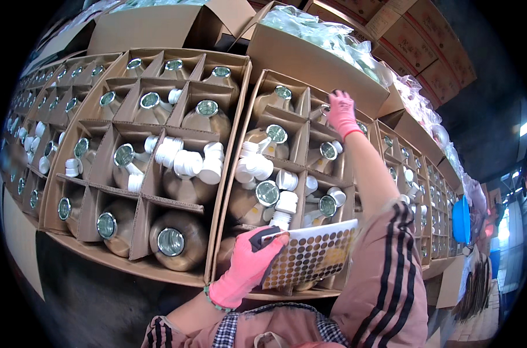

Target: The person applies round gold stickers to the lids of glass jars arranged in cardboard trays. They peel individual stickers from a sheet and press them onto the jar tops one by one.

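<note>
In a pink glove, my left hand [247, 268] grips a sheet of round gold stickers [310, 255] over the near edge of a divided cardboard box [228, 191]. A dark grey patch shows by its thumb; whether it is part of the glove I cannot tell. My right hand [341, 113], gloved the same way, reaches to the box's far right cells with fingers bent, beside a partly covered flask mouth [320, 112]. What its fingertips hold, if anything, is hidden. Gold-brown glass flasks [269, 142] with silvery mouths stand in the cells. White ribbed plastic caps [255, 165] lie among them.
A similar box of flasks [159, 110] adjoins on the left, with more boxes [423, 191] to the right. Behind stand a carton [316, 64] filled with clear plastic bags [316, 32] and stacked brown cartons [414, 43]. A blue basin [461, 220] is at far right.
</note>
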Action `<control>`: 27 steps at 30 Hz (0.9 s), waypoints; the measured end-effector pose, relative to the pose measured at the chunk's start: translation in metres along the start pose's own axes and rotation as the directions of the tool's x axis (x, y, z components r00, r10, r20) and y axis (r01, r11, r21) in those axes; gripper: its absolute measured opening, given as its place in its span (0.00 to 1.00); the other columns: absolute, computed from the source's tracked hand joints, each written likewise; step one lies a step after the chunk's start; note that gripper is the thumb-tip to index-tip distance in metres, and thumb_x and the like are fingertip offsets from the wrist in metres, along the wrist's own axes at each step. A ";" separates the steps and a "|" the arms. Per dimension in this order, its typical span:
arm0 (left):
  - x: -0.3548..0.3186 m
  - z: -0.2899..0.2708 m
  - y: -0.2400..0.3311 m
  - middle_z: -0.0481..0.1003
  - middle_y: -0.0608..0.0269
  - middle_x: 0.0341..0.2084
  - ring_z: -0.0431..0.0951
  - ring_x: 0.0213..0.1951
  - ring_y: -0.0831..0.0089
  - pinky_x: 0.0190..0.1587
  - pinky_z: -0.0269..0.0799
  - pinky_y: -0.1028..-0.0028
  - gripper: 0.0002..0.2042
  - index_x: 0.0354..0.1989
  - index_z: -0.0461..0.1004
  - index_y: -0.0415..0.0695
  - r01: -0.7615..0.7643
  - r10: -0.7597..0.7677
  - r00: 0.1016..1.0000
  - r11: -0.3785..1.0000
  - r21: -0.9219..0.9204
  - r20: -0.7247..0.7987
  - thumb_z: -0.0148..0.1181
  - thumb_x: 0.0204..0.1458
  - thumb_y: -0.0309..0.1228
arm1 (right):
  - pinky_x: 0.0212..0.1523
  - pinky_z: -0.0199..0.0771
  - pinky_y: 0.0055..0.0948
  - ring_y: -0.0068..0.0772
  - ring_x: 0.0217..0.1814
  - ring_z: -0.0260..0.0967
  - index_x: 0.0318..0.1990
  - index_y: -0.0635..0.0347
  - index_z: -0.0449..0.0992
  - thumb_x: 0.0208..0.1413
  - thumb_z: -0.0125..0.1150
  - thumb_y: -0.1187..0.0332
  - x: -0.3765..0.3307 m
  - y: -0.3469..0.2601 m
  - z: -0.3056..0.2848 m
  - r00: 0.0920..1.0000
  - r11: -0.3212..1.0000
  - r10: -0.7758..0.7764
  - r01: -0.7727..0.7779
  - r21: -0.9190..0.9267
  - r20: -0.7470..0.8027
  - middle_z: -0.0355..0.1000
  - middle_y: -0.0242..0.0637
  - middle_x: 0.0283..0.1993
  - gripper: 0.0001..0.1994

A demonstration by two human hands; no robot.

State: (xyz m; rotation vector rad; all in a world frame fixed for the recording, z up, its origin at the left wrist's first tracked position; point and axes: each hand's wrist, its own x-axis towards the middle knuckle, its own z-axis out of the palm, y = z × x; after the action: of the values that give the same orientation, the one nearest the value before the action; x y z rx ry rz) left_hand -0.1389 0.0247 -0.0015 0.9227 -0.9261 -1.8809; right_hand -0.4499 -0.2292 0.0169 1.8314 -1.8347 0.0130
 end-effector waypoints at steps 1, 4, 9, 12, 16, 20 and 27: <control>0.000 0.000 -0.001 0.71 0.73 0.20 0.65 0.26 0.87 0.29 0.62 0.84 0.10 0.30 0.73 0.36 -0.003 0.003 1.000 1.000 -0.006 -0.003 0.59 0.45 0.31 | 0.47 0.63 0.36 0.41 0.49 0.61 0.33 0.59 0.73 0.37 0.63 0.64 -0.005 0.004 -0.016 0.996 0.987 0.052 -0.040 0.155 -0.072 0.67 0.39 0.41 0.14; -0.003 -0.007 -0.003 0.69 0.72 0.19 0.64 0.25 0.87 0.28 0.62 0.82 0.10 0.29 0.72 0.36 -0.073 0.072 0.994 0.997 -0.010 -0.082 0.59 0.45 0.32 | 0.40 0.66 0.31 0.37 0.39 0.66 0.32 0.64 0.72 0.39 0.61 0.68 -0.037 -0.035 -0.104 0.972 0.515 0.141 -0.232 0.825 0.186 0.69 0.39 0.31 0.11; -0.008 -0.004 -0.006 0.70 0.67 0.20 0.65 0.26 0.84 0.30 0.63 0.80 0.10 0.31 0.72 0.36 -0.222 0.219 0.974 0.974 -0.050 -0.062 0.58 0.46 0.31 | 0.42 0.63 0.32 0.37 0.38 0.65 0.32 0.63 0.72 0.40 0.62 0.65 -0.136 -0.085 -0.246 0.799 0.550 -0.586 0.269 0.790 0.137 0.69 0.39 0.32 0.13; -0.013 -0.004 -0.010 0.71 0.61 0.24 0.68 0.27 0.79 0.32 0.64 0.78 0.09 0.31 0.72 0.35 -0.338 0.336 0.941 0.941 -0.033 -0.039 0.57 0.47 0.30 | 0.38 0.63 0.35 0.42 0.36 0.64 0.31 0.61 0.71 0.38 0.63 0.62 -0.162 -0.108 -0.259 0.704 0.632 -0.665 0.351 0.691 0.251 0.68 0.40 0.33 0.15; -0.024 -0.004 0.000 0.72 0.61 0.26 0.69 0.29 0.79 0.34 0.65 0.79 0.09 0.33 0.72 0.36 -0.362 0.362 0.932 0.932 -0.004 -0.018 0.58 0.46 0.28 | 0.38 0.63 0.34 0.43 0.33 0.63 0.26 0.62 0.71 0.36 0.63 0.68 -0.170 -0.113 -0.255 0.765 0.624 -0.607 0.290 0.725 0.216 0.66 0.39 0.26 0.10; -0.032 -0.007 -0.005 0.72 0.65 0.27 0.68 0.30 0.82 0.34 0.64 0.81 0.10 0.34 0.72 0.36 -0.364 0.356 0.931 0.920 -0.146 -0.081 0.57 0.48 0.30 | 0.38 0.63 0.34 0.43 0.32 0.64 0.27 0.61 0.72 0.36 0.63 0.71 -0.175 -0.123 -0.262 0.798 0.563 -0.601 0.377 0.735 0.052 0.66 0.38 0.26 0.08; -0.043 -0.005 0.006 0.72 0.70 0.27 0.66 0.30 0.87 0.33 0.64 0.84 0.11 0.37 0.70 0.36 -0.228 0.230 0.972 0.888 -0.399 -0.046 0.54 0.51 0.31 | 0.43 0.63 0.35 0.39 0.41 0.65 0.31 0.56 0.73 0.33 0.62 0.74 -0.180 -0.127 -0.269 0.745 0.528 -0.653 0.577 0.624 -0.136 0.68 0.34 0.32 0.12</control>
State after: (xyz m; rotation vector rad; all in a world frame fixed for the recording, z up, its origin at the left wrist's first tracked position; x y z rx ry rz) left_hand -0.1161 0.0596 0.0119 0.5353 -0.5843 -1.7745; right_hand -0.2474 0.0291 0.1329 2.9563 -1.1783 0.3127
